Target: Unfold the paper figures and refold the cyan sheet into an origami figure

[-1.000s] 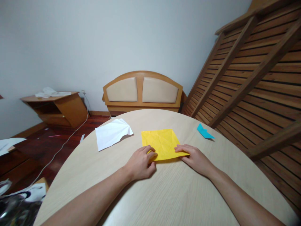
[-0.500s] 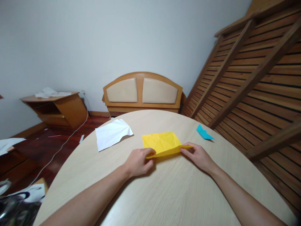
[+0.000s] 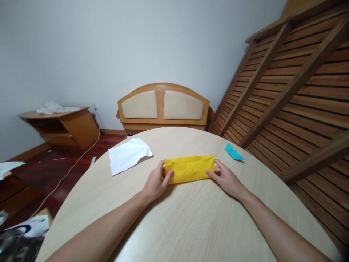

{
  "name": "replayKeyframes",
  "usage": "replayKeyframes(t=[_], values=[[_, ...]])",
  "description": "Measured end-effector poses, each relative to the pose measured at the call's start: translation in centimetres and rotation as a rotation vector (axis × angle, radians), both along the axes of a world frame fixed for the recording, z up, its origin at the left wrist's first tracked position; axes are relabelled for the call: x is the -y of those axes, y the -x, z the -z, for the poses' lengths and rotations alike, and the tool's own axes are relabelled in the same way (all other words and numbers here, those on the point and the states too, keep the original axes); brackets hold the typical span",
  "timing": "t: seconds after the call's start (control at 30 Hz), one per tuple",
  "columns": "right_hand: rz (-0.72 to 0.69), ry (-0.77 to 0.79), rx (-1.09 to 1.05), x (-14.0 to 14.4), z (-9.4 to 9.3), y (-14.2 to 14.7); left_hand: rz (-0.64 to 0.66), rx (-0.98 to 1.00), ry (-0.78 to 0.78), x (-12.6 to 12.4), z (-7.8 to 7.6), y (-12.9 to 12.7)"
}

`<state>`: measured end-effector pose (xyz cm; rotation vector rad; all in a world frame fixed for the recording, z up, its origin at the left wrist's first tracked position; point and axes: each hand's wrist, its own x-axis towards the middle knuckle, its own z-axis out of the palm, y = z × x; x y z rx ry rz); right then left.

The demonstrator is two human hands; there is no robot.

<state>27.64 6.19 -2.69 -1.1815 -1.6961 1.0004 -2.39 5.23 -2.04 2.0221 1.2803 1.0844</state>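
A sheet of yellow paper point(image 3: 189, 169), folded into a long rectangle, is held between my two hands above the table's middle. My left hand point(image 3: 158, 181) grips its left end, thumb on the near face and fingers behind. At the right end my right hand point(image 3: 223, 177) pinches it the same way, with the thumb in front. Crease lines run across the yellow surface. The fingers behind the paper are partly hidden.
The round wooden table point(image 3: 180, 225) carries a creased white sheet point(image 3: 128, 156) on the left and a small folded blue paper point(image 3: 233, 153) on the right. Beyond stand a headboard point(image 3: 163, 105) and a leaning slatted wooden frame point(image 3: 286, 91).
The yellow paper's near edge has come up and over, so a folded face now covers the creased inside. Both hands have shifted to its ends, thumbs in front.
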Motion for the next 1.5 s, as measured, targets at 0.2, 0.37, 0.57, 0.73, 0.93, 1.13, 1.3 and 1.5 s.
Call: replayKeyframes(t=[0.2,0.37,0.57,0.73,0.93,1.13,1.3,1.5], values=[[0.070,-0.070,0.158,0.0,0.1,0.2,-0.144,-0.129,0.041,-0.1,-0.2,-0.1],[0.146,-0.228,0.480,0.1,-0.1,0.5,-0.217,-0.430,-0.126,0.3,-0.6,0.2],[0.166,-0.300,0.666,0.0,-0.4,0.7,0.110,-0.558,-0.347,1.2,-1.1,-1.0],[0.257,-0.466,0.738,1.6,-1.8,2.9,0.239,-0.619,-0.187,1.5,-0.7,-2.1],[-0.195,-0.329,0.781,4.7,-1.5,7.9,0.355,-0.646,-0.113,1.3,-0.5,-1.9],[-0.145,-0.199,0.880,3.3,-0.1,6.7,0.352,-0.720,-0.058,1.1,-0.3,-1.9],[0.138,-0.152,0.977,1.6,0.6,4.1,0.337,-0.721,-0.068,1.3,0.1,-2.0],[0.033,-0.411,0.876,2.8,-0.5,5.9,0.356,-0.708,-0.108,1.7,-0.1,-2.0]])
